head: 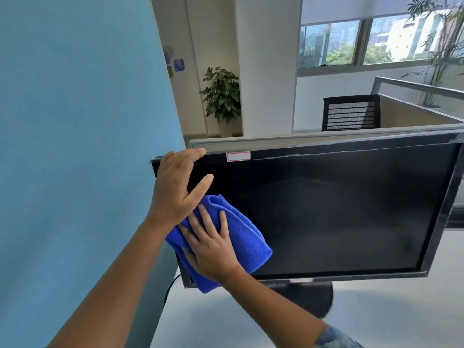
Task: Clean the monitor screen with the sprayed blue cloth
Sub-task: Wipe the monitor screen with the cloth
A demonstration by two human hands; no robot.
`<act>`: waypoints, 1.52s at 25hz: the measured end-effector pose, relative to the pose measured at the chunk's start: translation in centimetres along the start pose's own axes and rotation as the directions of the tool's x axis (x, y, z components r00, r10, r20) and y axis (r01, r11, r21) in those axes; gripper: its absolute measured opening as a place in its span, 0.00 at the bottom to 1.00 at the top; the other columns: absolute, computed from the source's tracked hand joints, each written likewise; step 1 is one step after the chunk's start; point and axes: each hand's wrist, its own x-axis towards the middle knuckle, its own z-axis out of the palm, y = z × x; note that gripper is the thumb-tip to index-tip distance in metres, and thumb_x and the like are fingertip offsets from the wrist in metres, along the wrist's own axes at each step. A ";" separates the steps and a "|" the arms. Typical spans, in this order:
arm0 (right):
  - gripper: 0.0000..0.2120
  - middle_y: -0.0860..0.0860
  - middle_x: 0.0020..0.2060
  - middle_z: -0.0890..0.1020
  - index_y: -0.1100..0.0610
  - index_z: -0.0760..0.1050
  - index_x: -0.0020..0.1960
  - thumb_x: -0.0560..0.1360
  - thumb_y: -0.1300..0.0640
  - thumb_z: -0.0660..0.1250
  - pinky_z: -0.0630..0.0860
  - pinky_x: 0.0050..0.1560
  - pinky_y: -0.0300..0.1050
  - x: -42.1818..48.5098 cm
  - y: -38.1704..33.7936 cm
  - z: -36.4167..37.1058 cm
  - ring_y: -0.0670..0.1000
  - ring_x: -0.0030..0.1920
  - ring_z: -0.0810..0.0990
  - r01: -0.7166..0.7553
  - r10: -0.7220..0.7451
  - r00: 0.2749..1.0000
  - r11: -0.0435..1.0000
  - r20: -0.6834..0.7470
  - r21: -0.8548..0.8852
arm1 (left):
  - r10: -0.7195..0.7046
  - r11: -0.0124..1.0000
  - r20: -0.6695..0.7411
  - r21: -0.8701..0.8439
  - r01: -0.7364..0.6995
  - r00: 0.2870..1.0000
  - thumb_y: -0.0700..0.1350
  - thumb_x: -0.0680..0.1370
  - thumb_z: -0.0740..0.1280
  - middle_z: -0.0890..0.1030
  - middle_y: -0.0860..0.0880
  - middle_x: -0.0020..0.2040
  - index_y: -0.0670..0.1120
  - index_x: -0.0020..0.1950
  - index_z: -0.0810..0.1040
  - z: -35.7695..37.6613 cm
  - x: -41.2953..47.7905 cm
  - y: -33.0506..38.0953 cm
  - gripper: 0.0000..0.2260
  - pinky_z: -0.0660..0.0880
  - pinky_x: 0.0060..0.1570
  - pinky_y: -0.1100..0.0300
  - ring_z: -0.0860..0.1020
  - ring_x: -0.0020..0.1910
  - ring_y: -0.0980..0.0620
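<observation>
A black monitor (339, 209) with a dark, switched-off screen stands on a white desk (376, 310). My left hand (175, 187) grips the monitor's top left corner, fingers over the upper edge and thumb on the screen. A folded blue cloth (247, 237) lies flat against the lower left part of the screen. My right hand (211, 244) presses on the cloth with fingers spread, just below my left hand. The cloth hangs slightly past the monitor's bottom bezel.
A light blue partition (75, 146) stands close on the left. A black cable (170, 287) drops behind the monitor's left side. The round monitor stand (313, 297) rests on the desk. Beyond a low divider are a black mesh chair (351, 113), a potted plant (222, 96) and windows.
</observation>
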 end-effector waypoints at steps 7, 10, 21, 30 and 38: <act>0.26 0.52 0.74 0.67 0.55 0.69 0.70 0.74 0.47 0.64 0.44 0.74 0.64 -6.2 -2.9 2.9 0.56 0.75 0.60 0.051 -0.051 0.988 0.999 0.143 0.005 | -0.015 1.000 0.017 0.007 0.015 1.000 0.53 0.77 0.59 0.78 0.45 0.60 0.41 0.64 0.73 -0.1 -0.1 -0.1 0.21 0.60 0.65 0.59 0.71 0.60 0.50; 0.28 0.52 0.73 0.67 0.53 0.71 0.69 0.70 0.50 0.67 0.49 0.74 0.65 -10.5 -2.7 3.5 0.55 0.71 0.66 0.167 -0.146 0.943 0.985 0.300 -0.046 | -0.029 1.000 0.003 0.000 0.029 1.000 0.53 0.77 0.59 0.78 0.44 0.60 0.41 0.64 0.73 0.1 -0.1 0.1 0.21 0.65 0.64 0.51 0.70 0.60 0.51; 0.18 0.57 0.57 0.82 0.55 0.83 0.51 0.65 0.48 0.65 0.64 0.59 0.64 -17.9 4.8 0.6 0.59 0.59 0.76 -0.319 0.323 0.946 0.942 0.018 -0.104 | -0.024 1.000 -0.040 -0.001 0.024 0.999 0.53 0.76 0.60 0.78 0.43 0.59 0.40 0.62 0.73 0.4 -0.4 0.3 0.21 0.64 0.66 0.47 0.72 0.59 0.47; 0.19 0.63 0.57 0.77 0.59 0.82 0.51 0.71 0.50 0.59 0.67 0.59 0.62 -26.0 17.5 -2.8 0.65 0.55 0.74 -0.659 0.646 0.751 0.715 -0.138 -0.233 | 0.003 1.000 -0.065 0.009 -0.002 0.998 0.52 0.76 0.60 0.78 0.42 0.58 0.40 0.62 0.73 0.8 -0.3 0.0 0.20 0.63 0.66 0.45 0.72 0.59 0.46; 0.16 0.65 0.64 0.70 0.63 0.80 0.54 0.72 0.55 0.61 0.65 0.59 0.67 -26.8 23.0 -6.6 0.69 0.59 0.70 -0.970 0.955 0.242 0.242 -0.172 -0.018 | 0.007 1.000 -0.076 0.008 -0.007 0.997 0.53 0.76 0.60 0.79 0.42 0.57 0.40 0.61 0.73 0.9 -0.2 -0.1 0.20 0.60 0.67 0.50 0.73 0.59 0.45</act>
